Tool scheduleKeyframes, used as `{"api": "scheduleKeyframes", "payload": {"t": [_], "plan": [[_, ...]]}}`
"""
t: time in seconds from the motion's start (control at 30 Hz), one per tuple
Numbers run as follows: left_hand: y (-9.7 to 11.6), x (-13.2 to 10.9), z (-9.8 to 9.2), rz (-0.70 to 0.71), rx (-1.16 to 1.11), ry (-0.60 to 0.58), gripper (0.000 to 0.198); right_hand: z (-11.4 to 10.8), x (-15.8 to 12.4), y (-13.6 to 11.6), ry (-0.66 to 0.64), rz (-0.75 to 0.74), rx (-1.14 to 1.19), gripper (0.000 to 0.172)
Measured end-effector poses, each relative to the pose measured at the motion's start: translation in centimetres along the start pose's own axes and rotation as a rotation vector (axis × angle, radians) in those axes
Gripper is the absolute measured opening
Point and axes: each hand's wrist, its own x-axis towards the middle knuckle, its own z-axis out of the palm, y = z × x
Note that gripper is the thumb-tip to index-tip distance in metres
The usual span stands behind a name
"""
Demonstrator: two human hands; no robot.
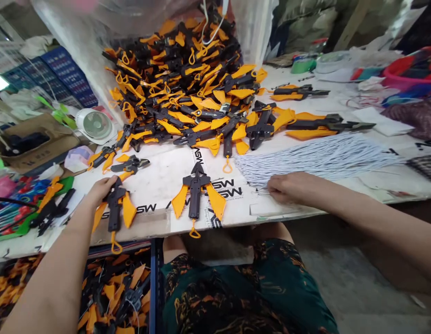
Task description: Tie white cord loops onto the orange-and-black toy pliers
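Observation:
My left hand [103, 189] is closed on the upper part of a black toy with orange wings [114, 208], near the table's front edge. An orange loop hangs from the toy's lower end. A second winged toy [194, 199] lies flat in front of me, its pointed black tip facing away and its orange loop at the table edge. To the right, my right hand [288, 186] has its fingers curled at the near left end of a bundle of thin white cords [316, 157]. Its fingertips are partly hidden, and how many cords they pinch cannot be made out.
A large heap of black and orange toys [180, 79] spills from a clear plastic bag behind. At the left are a small white fan [95, 125] and a cardboard box [45, 139]. Below the table stands a crate [153, 287] of similar toys. A pink basin [406, 79] sits far right.

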Motion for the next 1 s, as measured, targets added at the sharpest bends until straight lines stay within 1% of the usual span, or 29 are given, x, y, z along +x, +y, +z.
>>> {"api": "scheduleKeyframes", "payload": {"t": [0.07,0.1,0.17,0.23,0.27,0.3,0.33,0.4,0.43,0.47,0.5,0.57,0.63,0.7,0.77,0.83,1.0], "plan": [[0.7,0.6,1.3,0.015,-0.001,-0.058,0.033,0.2,0.1,-0.4,-0.001,0.038,-0.09,0.015],[1.1,0.7,1.9,0.028,0.0,-0.074,0.032,0.1,0.0,-0.4,-0.005,0.057,-0.095,0.013],[2.1,0.2,2.9,0.077,0.007,-0.047,0.029,-0.2,-0.3,-0.5,0.026,0.084,-0.008,0.01],[3.4,-1.5,4.1,0.15,0.005,0.029,0.027,-0.6,-0.6,-0.8,0.126,0.116,0.168,0.009],[4.1,-2.8,4.7,0.21,-0.005,0.064,0.028,-0.8,-0.7,-1.1,0.184,0.133,0.27,0.01],[4.8,-4.4,5.5,0.289,-0.023,0.072,0.028,-0.8,-0.8,-1.7,0.243,0.154,0.372,0.012],[5.5,-6.4,6.2,0.401,-0.049,0.046,0.026,-0.9,-0.8,-2.4,0.293,0.171,0.474,0.015],[6.6,-10.7,8.0,0.772,-0.157,-0.129,0.024,-0.7,-0.6,-4.4,0.363,0.177,0.653,0.025],[7.0,-12.9,8.9,0.886,-0.169,-0.217,0.025,-0.5,-0.5,-5.6,0.383,0.175,0.716,0.029],[7.3,-15.0,9.8,0.936,-0.143,-0.265,0.026,-0.4,-0.4,-6.9,0.397,0.173,0.753,0.03],[7.5,-17.0,10.7,0.921,-0.117,-0.259,0.027,-0.2,-0.3,-8.1,0.397,0.162,0.784,0.029],[7.6,-20.2,12.2,0.847,-0.11,-0.206,0.026,0.1,-0.3,-10.3,0.396,0.117,0.84,0.027],[7.6,-22.5,13.1,0.781,-0.134,-0.156,0.026,0.3,-0.4,-11.9,0.424,0.048,0.862,0.024],[7.6,-24.0,13.5,0.775,-0.123,-0.126,0.026,0.5,-0.6,-12.8,0.469,-0.045,0.835,0.021],[7.5,-24.9,13.6,0.812,-0.092,-0.103,0.024,0.9,-0.9,-13.4,0.5,-0.126,0.785,0.02],[7.2,-25.1,13.6,0.854,-0.107,-0.094,0.023,1.3,-1.0,-13.8,0.507,-0.161,0.736,0.02],[5.8,-24.1,14.0,0.899,-0.238,-0.12,0.024,2.5,-0.3,-15.3,0.474,-0.066,0.606,0.015]]}}
